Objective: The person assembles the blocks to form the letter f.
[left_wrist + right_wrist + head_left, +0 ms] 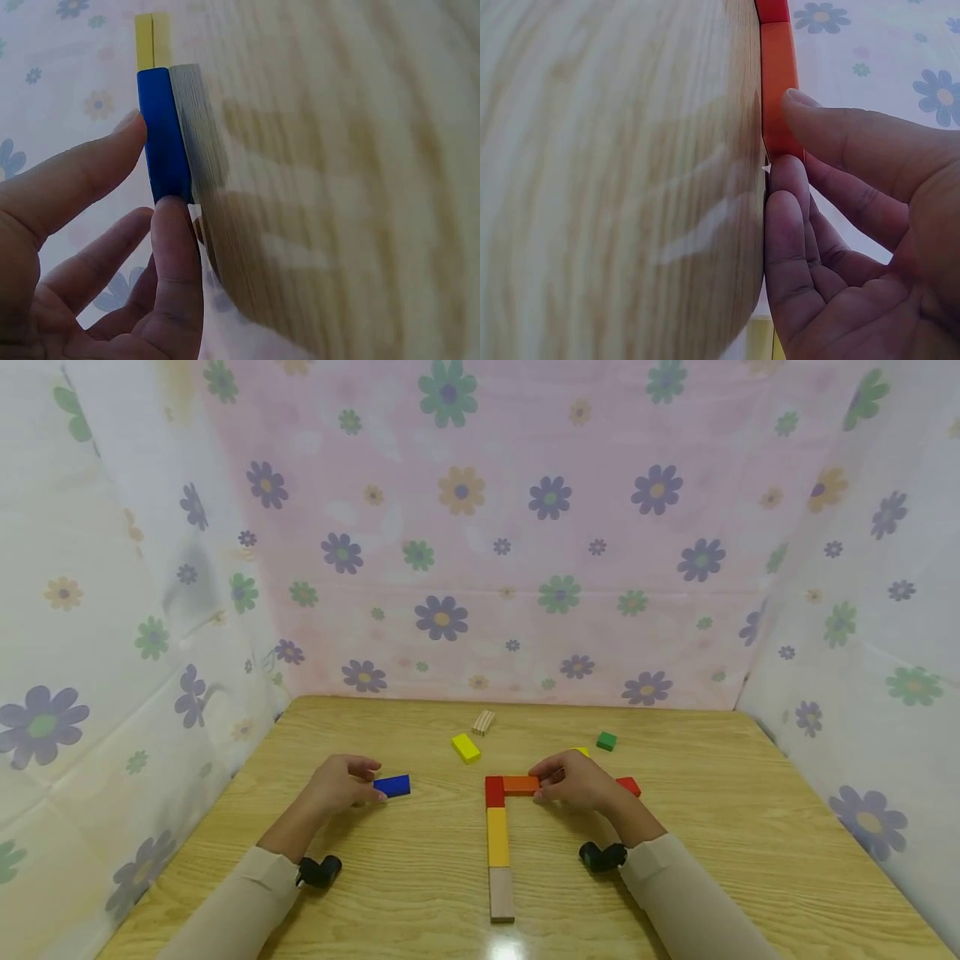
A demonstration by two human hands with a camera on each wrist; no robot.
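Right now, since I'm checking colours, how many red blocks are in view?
2: the red corner block beside the orange block, and another red block, partly hidden behind the right hand. More may be hidden.

No text, label, brand, number or sign can be read on the blue rectangular block [393, 786], the orange rectangular block [520, 786], the wood-grained counter [420, 877] or the flower-printed pink cloth [517, 443]; any marking on the small black right-wrist camera [602, 858] is too small to make out.
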